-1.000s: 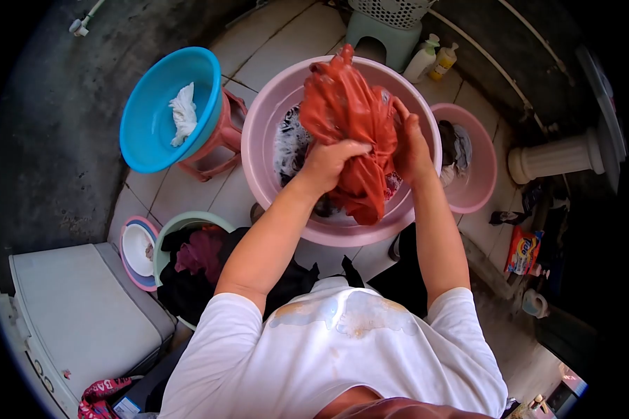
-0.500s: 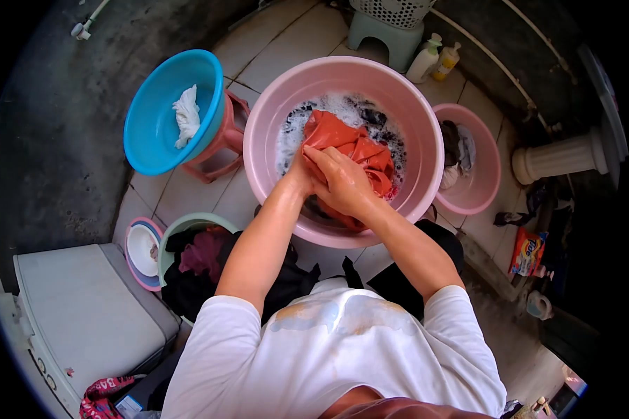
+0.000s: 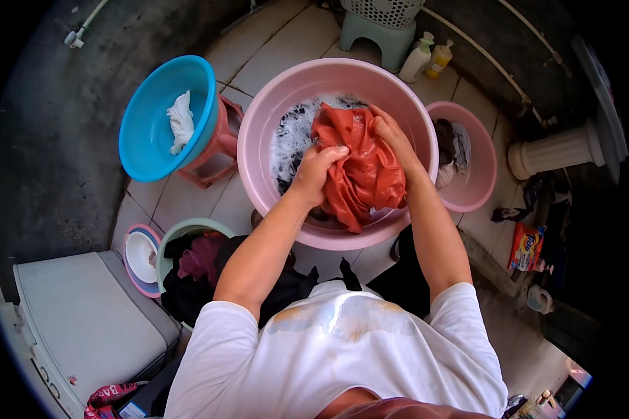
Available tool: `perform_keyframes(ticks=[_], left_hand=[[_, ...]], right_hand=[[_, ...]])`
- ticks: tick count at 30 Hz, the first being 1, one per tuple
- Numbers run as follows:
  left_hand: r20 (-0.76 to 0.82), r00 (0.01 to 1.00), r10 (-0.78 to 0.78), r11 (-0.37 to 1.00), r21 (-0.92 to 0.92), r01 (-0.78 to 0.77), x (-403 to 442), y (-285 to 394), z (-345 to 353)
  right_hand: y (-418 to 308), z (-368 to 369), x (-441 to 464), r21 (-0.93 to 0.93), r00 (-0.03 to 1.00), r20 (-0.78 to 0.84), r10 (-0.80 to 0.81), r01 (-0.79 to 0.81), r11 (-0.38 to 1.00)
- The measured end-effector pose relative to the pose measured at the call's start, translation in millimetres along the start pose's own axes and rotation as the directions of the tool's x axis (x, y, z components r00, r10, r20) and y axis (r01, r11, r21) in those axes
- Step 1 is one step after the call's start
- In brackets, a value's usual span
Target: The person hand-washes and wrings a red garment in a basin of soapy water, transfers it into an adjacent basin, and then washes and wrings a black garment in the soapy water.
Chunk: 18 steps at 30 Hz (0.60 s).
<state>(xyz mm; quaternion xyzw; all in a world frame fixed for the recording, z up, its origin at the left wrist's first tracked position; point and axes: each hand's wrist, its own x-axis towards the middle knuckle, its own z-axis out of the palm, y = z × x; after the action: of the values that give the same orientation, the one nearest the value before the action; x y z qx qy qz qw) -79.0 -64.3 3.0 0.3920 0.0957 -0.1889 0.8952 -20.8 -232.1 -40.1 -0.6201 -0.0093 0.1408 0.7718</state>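
Note:
A wet red-orange garment [image 3: 360, 164] is bunched between my hands over a large pink basin [image 3: 258, 105]. My left hand [image 3: 313, 171] grips its left side, the thumb lying on top of the cloth. On the right side, my right hand [image 3: 391, 136] is closed round an upper fold. What kind of garment it is, I cannot tell. Beneath it, sudsy water [image 3: 293, 133] with dark cloth in it shows at the basin's left. The garment hides the rest of the water.
A blue basin [image 3: 136, 133] with a white cloth stands on a reddish stool [image 3: 213, 164] at left. A smaller pink basin [image 3: 486, 153] holds clothes at right. Dark clothes fill a green tub [image 3: 189, 227] near my left knee. Bottles [image 3: 417, 59] and a detergent bag [image 3: 526, 246] stand farther off.
My hands were pressed together on the bunched garment. Now they are apart, the right one farther right, and the garment is lifted and spread between them.

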Motion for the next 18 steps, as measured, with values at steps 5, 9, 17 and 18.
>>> perform_keyframes(ticks=[5, 9, 17, 18], left_hand=[[0.103, 0.988, 0.118, 0.993, -0.006, -0.118, -3.2, 27.7, -17.8], [0.036, 0.975, 0.217, 0.976, -0.03, -0.216, 4.9, 46.8, -47.7], [-0.165, 0.986, -0.014, 0.577, 0.804, 0.142, 22.7, 54.8, -104.2], [-0.19, 0.977, 0.096, 0.163, 0.971, 0.173, 22.4, 54.4, -100.7]], right_hand=[[-43.4, 14.5, -21.5, 0.23, 0.997, -0.076, 0.005, 0.012, 0.973], [-38.3, -12.5, -17.0, 0.452, 0.993, -0.069, -0.094, 0.115, 0.885], [-27.4, -49.5, -26.2, -0.565, 0.998, -0.041, -0.052, 0.02, 0.825], [-27.7, -43.2, -31.8, -0.867, 0.997, 0.005, -0.075, 0.042, 0.497]])
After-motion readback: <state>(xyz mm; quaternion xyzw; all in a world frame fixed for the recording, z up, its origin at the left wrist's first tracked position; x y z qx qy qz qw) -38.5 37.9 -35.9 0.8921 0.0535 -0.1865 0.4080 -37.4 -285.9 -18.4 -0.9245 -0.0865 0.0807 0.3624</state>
